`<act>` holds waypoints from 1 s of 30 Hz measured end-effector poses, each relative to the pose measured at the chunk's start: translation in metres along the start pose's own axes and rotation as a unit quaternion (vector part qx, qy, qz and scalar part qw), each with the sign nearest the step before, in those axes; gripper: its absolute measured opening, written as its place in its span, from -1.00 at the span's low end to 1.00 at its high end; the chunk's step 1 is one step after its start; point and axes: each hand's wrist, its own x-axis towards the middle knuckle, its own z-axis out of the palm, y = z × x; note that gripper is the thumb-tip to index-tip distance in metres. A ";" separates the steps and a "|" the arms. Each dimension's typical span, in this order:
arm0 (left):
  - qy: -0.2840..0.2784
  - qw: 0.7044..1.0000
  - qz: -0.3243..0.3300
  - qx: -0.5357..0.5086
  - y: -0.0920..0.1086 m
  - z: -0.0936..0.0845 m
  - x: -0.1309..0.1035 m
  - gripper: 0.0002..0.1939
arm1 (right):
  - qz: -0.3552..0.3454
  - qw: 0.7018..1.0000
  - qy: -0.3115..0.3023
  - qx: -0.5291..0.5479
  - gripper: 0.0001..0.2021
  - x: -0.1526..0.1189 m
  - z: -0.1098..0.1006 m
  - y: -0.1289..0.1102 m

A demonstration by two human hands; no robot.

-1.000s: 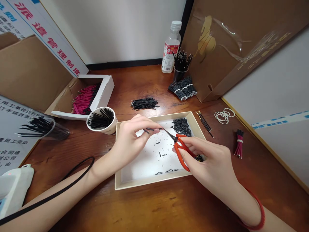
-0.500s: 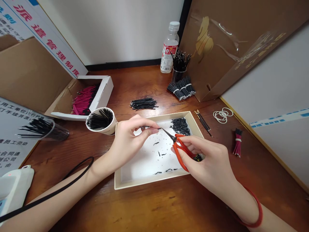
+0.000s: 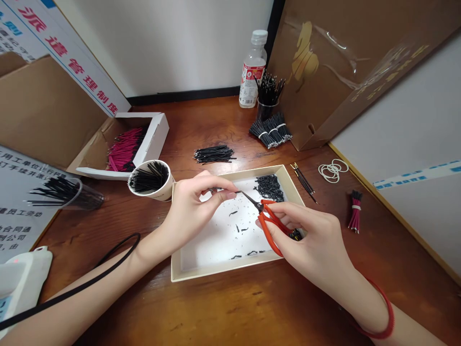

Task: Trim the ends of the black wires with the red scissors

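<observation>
My left hand (image 3: 196, 206) pinches a thin dark wire (image 3: 238, 192) between thumb and forefinger; most of the wire is hidden by the fingers. In my right hand (image 3: 309, 235) are orange-handled pliers (image 3: 268, 230), their slim pointed jaws touching or very close to the wire's end at the left fingertips. Whether the jaws grip the wire is too small to tell. Both hands hover over a shallow cream box (image 3: 230, 276) with a white bottom. Black scraps (image 3: 269, 188) are heaped in its far right corner, and a few bits lie scattered in the middle.
Left stand a paper cup (image 3: 158, 192) of black wires, a tipped clear cup (image 3: 90, 197) and a box of pink wires (image 3: 124, 149). Behind lie loose black wires (image 3: 215, 154), banded bundles (image 3: 270, 132) and a bottle (image 3: 252, 72). White rubber bands (image 3: 333, 170) and a pink bundle (image 3: 355, 211) lie right.
</observation>
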 end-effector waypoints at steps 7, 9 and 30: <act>-0.003 1.000 -0.015 -0.002 0.000 0.000 0.000 -0.92 | 0.000 1.000 0.000 0.007 -0.95 -0.001 0.000 0.001; -0.001 1.000 -0.012 -0.004 0.000 0.000 0.000 -0.92 | -0.002 1.000 -0.001 0.002 -0.95 -0.001 0.000 0.001; -0.001 1.000 -0.011 -0.001 0.000 -0.001 0.000 -0.92 | 0.000 1.000 -0.001 -0.019 -0.94 0.000 -0.001 -0.003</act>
